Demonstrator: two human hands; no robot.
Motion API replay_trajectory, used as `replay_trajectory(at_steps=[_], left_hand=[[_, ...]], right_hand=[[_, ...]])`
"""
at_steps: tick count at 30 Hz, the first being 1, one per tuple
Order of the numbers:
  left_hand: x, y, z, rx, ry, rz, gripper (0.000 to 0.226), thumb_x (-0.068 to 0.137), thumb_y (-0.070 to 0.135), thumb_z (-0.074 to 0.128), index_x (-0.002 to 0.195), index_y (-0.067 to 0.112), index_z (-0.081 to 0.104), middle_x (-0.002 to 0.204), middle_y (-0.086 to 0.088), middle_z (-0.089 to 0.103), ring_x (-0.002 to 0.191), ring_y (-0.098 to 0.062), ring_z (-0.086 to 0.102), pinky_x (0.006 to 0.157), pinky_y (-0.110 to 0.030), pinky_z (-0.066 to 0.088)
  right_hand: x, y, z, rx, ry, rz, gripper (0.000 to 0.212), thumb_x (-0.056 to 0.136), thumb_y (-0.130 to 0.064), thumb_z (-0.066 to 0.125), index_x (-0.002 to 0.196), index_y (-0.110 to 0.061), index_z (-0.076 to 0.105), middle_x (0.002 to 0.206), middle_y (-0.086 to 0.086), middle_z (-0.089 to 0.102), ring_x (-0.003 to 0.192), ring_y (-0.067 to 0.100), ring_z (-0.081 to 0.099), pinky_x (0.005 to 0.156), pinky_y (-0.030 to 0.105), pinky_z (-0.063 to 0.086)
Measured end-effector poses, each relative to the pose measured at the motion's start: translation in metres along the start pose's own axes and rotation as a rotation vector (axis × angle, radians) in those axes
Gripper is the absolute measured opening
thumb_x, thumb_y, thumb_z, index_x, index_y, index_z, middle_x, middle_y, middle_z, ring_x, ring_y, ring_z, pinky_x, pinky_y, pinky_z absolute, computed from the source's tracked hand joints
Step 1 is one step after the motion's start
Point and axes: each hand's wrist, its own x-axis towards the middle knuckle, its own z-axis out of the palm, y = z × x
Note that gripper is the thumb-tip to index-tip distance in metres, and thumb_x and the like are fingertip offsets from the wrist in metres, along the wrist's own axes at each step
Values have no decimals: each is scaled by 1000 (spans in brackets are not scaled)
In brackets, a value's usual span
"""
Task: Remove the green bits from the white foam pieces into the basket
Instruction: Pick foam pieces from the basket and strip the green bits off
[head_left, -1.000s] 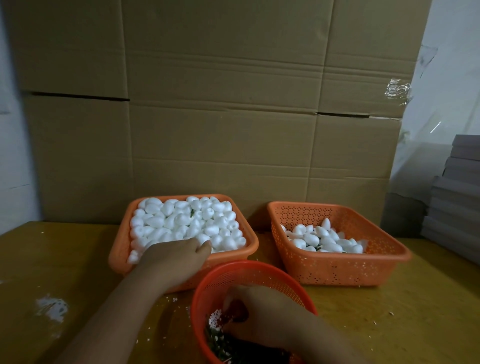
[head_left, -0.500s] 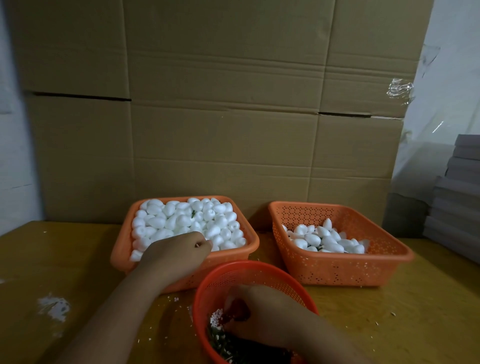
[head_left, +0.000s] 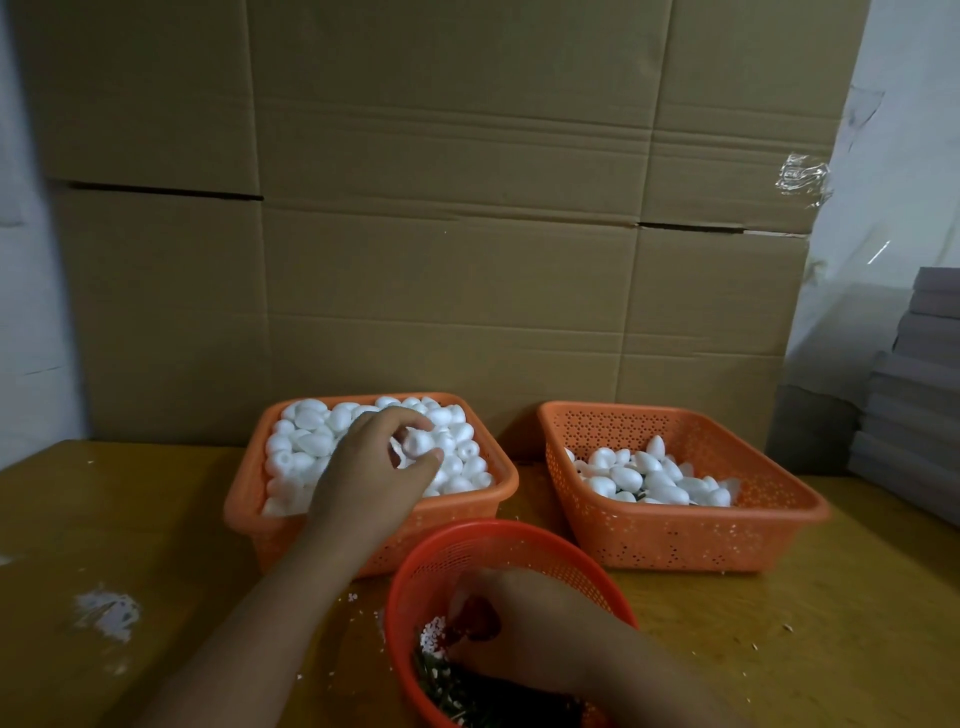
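Observation:
An orange square basket (head_left: 249, 499) at centre left is heaped with white foam pieces (head_left: 306, 444). My left hand (head_left: 371, 467) reaches over it and pinches one white foam piece (head_left: 418, 442) between thumb and fingers. A red round basket (head_left: 467, 545) at the bottom centre holds green bits (head_left: 441, 686) and white crumbs. My right hand (head_left: 524, 623) is inside it with curled fingers; what it holds is hidden. A second orange basket (head_left: 675, 535) on the right holds a smaller pile of foam pieces (head_left: 654, 475).
Everything stands on a yellow-brown table (head_left: 779, 623) sprinkled with white crumbs (head_left: 106, 613) at the left. Large cardboard boxes (head_left: 441, 234) form a wall close behind the baskets. Stacked grey boards (head_left: 919, 395) sit at the right edge.
My left hand moved from the near rim of the full basket further in over the pile and lifted one foam piece. The right hand stayed in the red basket.

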Motion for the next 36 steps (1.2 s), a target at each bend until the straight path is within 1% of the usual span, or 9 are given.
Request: replay_trajectory(at_steps=[4, 6, 10, 14, 20, 24, 27, 32, 36], left_hand=[[-16, 20, 22, -193, -61, 51, 3, 91, 34, 63, 90, 38, 63, 79, 17, 64, 67, 2, 58, 65, -17, 44], [-27, 25, 32, -284, -139, 60, 11, 97, 32, 56, 91, 37, 64, 72, 18, 65, 63, 4, 58, 67, -20, 45], [-40, 22, 42, -140, -224, 193, 18, 100, 31, 50, 102, 39, 67, 90, 29, 62, 79, 7, 60, 74, -15, 44], [-39, 20, 43, -128, -238, 180, 15, 94, 33, 60, 93, 48, 62, 99, 28, 62, 95, 5, 60, 82, -21, 48], [-40, 16, 46, -115, -291, 155, 19, 93, 34, 62, 99, 50, 54, 96, 22, 66, 87, 4, 64, 83, -29, 53], [-41, 19, 46, -106, -283, 191, 18, 101, 34, 45, 103, 48, 56, 92, 19, 68, 75, 3, 66, 78, -31, 55], [-42, 20, 46, -51, -278, 223, 5, 97, 45, 46, 95, 44, 50, 80, 19, 67, 67, 3, 64, 69, -22, 51], [-41, 20, 43, -62, -145, 245, 21, 84, 58, 55, 84, 38, 50, 70, 23, 56, 59, -1, 54, 57, -11, 38], [-38, 20, 41, -129, -63, 226, 36, 81, 72, 49, 88, 38, 59, 69, 16, 61, 62, -6, 57, 56, -14, 40]], right_hand=[[-1, -1, 0, -8, 11, -18, 27, 85, -37, 67, 110, -28, 63, 112, -9, 64, 101, 8, 58, 89, 26, 47], [0, -2, 0, -6, 16, -26, 28, 85, -35, 68, 111, -25, 63, 111, -6, 66, 102, 11, 60, 90, 28, 47], [0, -4, 1, -36, 0, -56, 36, 89, -33, 63, 123, -19, 61, 117, 1, 67, 105, 18, 61, 92, 35, 48], [0, -5, 2, -40, 0, -68, 35, 91, -33, 60, 123, -18, 62, 117, 3, 67, 105, 19, 62, 92, 34, 48], [0, -6, 1, -35, -21, -61, 35, 93, -30, 58, 124, -15, 62, 118, 6, 66, 105, 20, 61, 91, 34, 48], [1, -6, -1, -32, -30, -48, 36, 93, -31, 59, 126, -15, 61, 119, 5, 66, 105, 20, 61, 93, 35, 49], [0, -6, 0, -48, -38, -40, 38, 94, -33, 59, 127, -14, 60, 119, 9, 65, 106, 22, 61, 93, 39, 49], [0, -5, 0, -22, -22, -38, 36, 92, -32, 61, 125, -18, 59, 115, 4, 67, 102, 20, 63, 90, 34, 50], [0, -3, 1, 8, -25, -19, 29, 89, -33, 64, 116, -22, 63, 114, -2, 68, 103, 16, 62, 93, 34, 49]])
